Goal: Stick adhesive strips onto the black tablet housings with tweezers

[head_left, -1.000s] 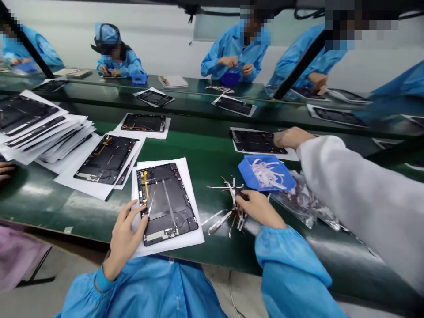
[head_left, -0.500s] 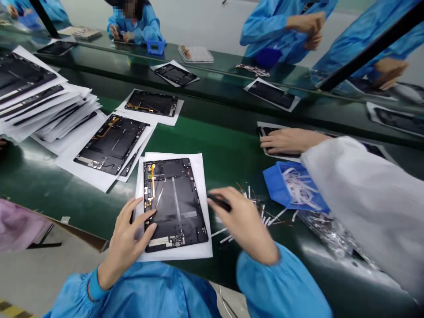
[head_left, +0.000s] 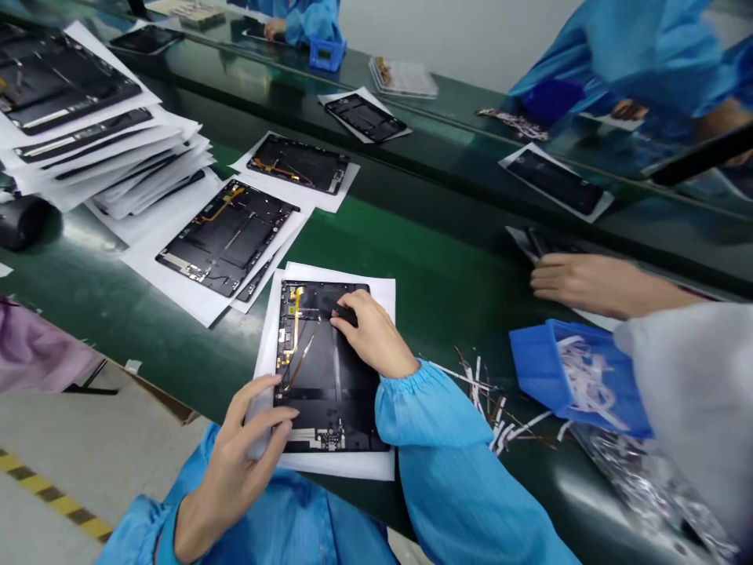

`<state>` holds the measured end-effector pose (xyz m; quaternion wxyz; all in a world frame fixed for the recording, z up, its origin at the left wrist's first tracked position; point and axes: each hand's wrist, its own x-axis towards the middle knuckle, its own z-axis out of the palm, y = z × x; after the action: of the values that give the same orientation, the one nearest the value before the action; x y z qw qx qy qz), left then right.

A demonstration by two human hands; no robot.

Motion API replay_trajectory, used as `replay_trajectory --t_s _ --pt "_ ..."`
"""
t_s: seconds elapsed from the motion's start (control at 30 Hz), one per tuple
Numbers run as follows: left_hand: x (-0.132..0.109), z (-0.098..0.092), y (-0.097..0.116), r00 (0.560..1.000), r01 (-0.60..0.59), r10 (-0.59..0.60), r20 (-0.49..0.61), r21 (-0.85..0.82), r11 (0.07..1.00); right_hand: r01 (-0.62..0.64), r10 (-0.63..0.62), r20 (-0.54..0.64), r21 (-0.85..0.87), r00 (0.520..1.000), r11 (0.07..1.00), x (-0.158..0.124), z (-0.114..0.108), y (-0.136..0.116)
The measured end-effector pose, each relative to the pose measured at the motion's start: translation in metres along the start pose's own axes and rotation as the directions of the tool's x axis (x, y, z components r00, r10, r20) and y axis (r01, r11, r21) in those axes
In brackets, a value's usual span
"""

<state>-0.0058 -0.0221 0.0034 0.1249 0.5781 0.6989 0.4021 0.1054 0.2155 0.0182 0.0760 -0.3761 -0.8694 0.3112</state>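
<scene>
A black tablet housing lies on white paper in front of me. Its inside faces up, with an orange flex cable along the left and a thin brown-and-silver cable slanting across the left half. My left hand rests at the housing's lower left edge, fingers apart and holding nothing. Over the upper middle of the housing, my right hand pinches a short black tool. Its exact kind does not show, and I cannot tell whether its tip touches the housing.
Paper-backed housings lie at the left beside a tall stack. Cables and white strips are scattered on the right, near a blue bin of strips. A co-worker's hand reaches in from the right. Others sit opposite.
My right hand has moved left with the black tool, from beside the housing to above its upper middle. My left hand stays at the left edge. The camera view has shifted right.
</scene>
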Motion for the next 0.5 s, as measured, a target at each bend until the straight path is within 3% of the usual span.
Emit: replay_trajectory --t_s 0.17,0.27,0.33,0.4,0.5 --pt "-0.004 -0.001 0.020 0.981 -0.115 0.133 0.140 -0.126 0.985 -0.022 0.023 -0.024 0.011 0.999 1.000 0.001 0.003 -0.002" --pt "-0.007 -0.002 0.030 0.954 -0.111 0.163 0.251 -0.209 0.972 -0.015 0.015 -0.031 0.020 0.999 1.000 0.007 0.003 -0.003" --pt "-0.009 -0.003 0.035 0.932 -0.023 0.120 0.341 -0.275 0.961 -0.001 0.002 -0.040 0.040 0.999 0.999 0.007 -0.001 -0.008" --pt "-0.010 -0.004 0.039 0.890 0.137 0.036 0.455 -0.342 0.930 0.013 -0.010 -0.060 0.063 0.998 0.998 -0.005 -0.010 -0.019" --pt "-0.008 -0.006 0.044 0.800 0.441 -0.113 0.590 -0.448 0.777 0.099 -0.075 -0.167 0.140 0.983 0.985 -0.051 -0.030 -0.043"
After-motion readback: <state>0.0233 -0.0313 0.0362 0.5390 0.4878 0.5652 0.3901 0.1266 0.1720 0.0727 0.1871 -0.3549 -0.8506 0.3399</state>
